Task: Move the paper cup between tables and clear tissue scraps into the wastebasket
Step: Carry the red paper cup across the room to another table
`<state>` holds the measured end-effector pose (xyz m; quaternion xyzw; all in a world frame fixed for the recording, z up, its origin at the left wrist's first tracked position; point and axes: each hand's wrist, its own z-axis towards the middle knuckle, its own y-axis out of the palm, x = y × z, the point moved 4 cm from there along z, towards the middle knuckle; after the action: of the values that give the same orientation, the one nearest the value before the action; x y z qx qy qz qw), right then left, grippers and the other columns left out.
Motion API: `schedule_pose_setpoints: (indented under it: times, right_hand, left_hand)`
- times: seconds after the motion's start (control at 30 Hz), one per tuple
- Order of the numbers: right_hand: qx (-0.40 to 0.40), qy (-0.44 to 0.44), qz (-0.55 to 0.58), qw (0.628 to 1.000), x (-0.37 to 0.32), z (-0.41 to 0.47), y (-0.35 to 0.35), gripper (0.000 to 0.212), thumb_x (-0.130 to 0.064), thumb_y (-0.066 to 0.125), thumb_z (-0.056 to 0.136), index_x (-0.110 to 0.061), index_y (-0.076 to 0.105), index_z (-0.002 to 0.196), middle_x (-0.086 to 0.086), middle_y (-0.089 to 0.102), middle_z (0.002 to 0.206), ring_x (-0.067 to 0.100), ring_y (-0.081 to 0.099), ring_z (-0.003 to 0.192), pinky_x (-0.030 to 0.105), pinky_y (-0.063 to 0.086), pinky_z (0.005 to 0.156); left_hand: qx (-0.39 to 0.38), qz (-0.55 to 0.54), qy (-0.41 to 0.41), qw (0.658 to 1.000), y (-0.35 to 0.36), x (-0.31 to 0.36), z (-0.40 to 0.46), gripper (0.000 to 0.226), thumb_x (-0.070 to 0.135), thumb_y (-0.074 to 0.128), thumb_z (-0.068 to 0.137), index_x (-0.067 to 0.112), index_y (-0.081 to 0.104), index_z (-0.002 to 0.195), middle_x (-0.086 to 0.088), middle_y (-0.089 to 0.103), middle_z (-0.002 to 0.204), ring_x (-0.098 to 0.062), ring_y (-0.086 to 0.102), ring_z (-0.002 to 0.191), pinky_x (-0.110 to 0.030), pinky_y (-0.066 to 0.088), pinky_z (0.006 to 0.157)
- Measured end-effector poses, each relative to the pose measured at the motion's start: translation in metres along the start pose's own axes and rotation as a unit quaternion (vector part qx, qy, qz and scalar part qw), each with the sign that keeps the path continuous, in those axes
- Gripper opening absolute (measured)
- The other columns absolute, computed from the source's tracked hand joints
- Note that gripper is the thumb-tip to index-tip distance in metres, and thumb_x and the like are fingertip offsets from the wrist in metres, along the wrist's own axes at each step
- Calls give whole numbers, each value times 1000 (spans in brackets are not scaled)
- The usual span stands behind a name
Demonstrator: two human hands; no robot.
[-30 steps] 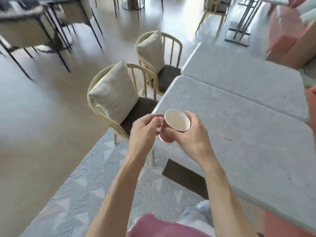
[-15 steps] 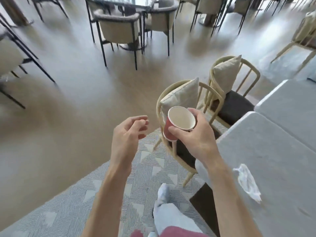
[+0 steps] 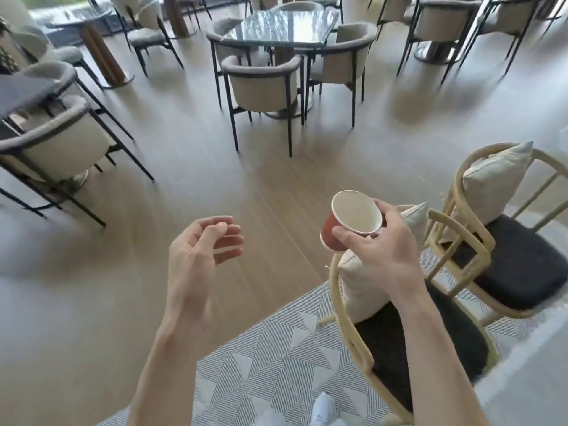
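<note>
Above the wicker chair [image 3: 408, 305], right hand [image 3: 381, 253] fingers [image 3: 345, 238] pinch paper cup [image 3: 341, 226].

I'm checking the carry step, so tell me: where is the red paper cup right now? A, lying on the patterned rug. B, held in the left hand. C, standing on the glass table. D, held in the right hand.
D: the right hand grips the paper cup in the air, tilted, while the left hand holds nothing.
</note>
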<state>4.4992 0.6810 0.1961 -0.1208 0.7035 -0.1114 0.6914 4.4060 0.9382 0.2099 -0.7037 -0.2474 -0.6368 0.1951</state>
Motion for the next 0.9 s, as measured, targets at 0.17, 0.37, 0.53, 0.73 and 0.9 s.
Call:
schedule_pose_setpoints:
  times: [0.17,0.37,0.53,0.73,0.9]
  right_hand:
    - [-43,1,13,999,-13,72,49,73,-24,94,72,-20,56,135,7,63,129,23,65,118,43,54,103]
    - [-53,4,-13,999,-16,170,107,69,-23,94,73,-28,56,130,4,66,126,28,64,120,45,53,104]
    - [-1,-4,-45,999,-37,264,147,71,-27,94,71,-27,55,131,1,64,127,29,62,121,46,52,103]
    - [79,24,-38,996,-68,357,153,75,-24,94,71,-25,55,135,-2,65,128,16,68,111,33,56,97]
    - [144,58,-37,987,-57,414,131,74,-22,93,73,-23,53,135,1,64,128,15,69,109,19,53,88]
  left_hand:
    - [1,-18,-15,1000,15,1,62,20,7,54,102,6,74,98,-11,77,91,-26,74,84,-35,60,77]
    - [-4,-23,-32,999,35,-6,178,21,6,54,103,6,73,96,-10,76,88,-24,73,82,-37,61,78]
    - [-64,-18,-36,997,74,11,305,21,8,54,103,7,73,95,-9,76,87,-24,73,82,-39,61,80]
    - [-153,-25,-36,987,138,48,429,21,7,54,102,6,74,95,-12,76,89,-25,74,82,-40,62,81]
    - [-232,-12,-67,970,213,38,485,22,7,53,103,7,74,95,-11,76,89,-23,74,80,-37,63,78]
